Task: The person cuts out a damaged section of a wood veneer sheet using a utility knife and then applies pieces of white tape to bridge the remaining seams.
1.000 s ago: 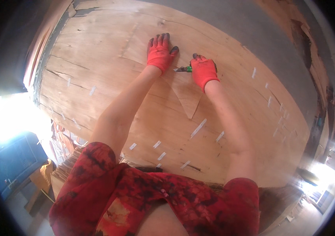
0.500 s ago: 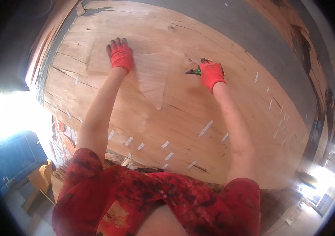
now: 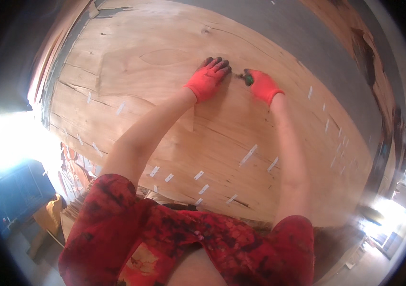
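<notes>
A broad sheet of pale wood veneer lies before me, with cracks, a knot and short white tape strips on it. My left hand, in a red glove with dark fingertips, rests flat on the sheet with its fingers stretched out. Just right of it, my gloved right hand is closed round a small green-handled knife. The knife's dark tip points left toward my left fingertips and sits at the veneer; whether it cuts in is too small to tell. A thin loose veneer piece lies on the sheet, partly under my left arm.
A grey surface borders the sheet's far right side. Brown veneer with ragged edges is beyond it. On the left stand a blue cabinet and a yellowish-brown thing beside it. Stacked sheet edges show near my body.
My left hand has moved right across the veneer, close to the knife. My right hand has shifted slightly and turned, still gripping the knife.
</notes>
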